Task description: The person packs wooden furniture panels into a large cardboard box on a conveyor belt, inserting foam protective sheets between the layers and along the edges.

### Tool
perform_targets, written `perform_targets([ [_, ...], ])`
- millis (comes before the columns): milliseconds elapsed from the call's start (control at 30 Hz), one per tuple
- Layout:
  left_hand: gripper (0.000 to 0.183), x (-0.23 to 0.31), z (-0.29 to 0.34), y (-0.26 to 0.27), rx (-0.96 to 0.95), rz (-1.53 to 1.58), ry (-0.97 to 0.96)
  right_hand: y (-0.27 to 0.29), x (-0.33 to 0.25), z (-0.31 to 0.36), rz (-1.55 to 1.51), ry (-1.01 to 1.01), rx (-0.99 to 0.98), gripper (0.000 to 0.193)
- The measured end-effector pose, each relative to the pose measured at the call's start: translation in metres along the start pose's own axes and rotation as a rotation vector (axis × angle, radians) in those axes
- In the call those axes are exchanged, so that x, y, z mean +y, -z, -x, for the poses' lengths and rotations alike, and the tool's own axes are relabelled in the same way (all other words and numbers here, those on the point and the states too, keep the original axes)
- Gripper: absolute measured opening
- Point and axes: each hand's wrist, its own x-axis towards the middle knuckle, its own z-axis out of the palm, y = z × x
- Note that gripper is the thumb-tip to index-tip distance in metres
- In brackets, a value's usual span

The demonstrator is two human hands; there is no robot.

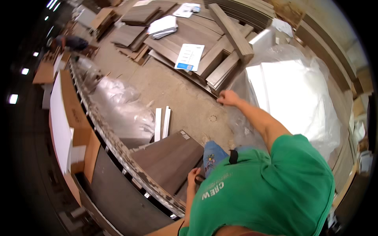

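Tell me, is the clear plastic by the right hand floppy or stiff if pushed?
Probably floppy: the clear plastic wrinkles loosely. Likely light, as it looks thin and see-through. The white sheets lying with it might weigh it down.

Bold white capitals [212, 191] are legible on the front of the green shirt [260, 185].

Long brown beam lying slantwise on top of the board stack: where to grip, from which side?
I'd take the long brown beam by its near end, coming from the wearer's side with the right hand, gripping across its width. That end points toward the wearer, with nothing visible on top. Its length probably calls for a second grip farther along.
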Motion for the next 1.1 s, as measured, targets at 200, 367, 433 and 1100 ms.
perform_targets([
  [200,0.038,0.05,-0.116,0.078,-0.149,-0.594,0.025,0.06,0.016,-0.054,-0.011,-0.281,0.32,0.049],
  [367,0.033,0.101,-0.158,0.135,0.137,-0.218,-0.073,0.101,0.046,-0.104,0.115,-0.471,0.415,0.062],
  [433,0.026,0.117,-0.157,0.147,0.177,0.005,0.061,0.111,0.062,-0.131,0.156,-0.522,0.447,0.069],
  [1100,0.029,0.301,-0.159,0.03,-0.018,-0.049,0.424,0.112,0.27,-0.286,0.195,-0.915,0.309,0.094],
])
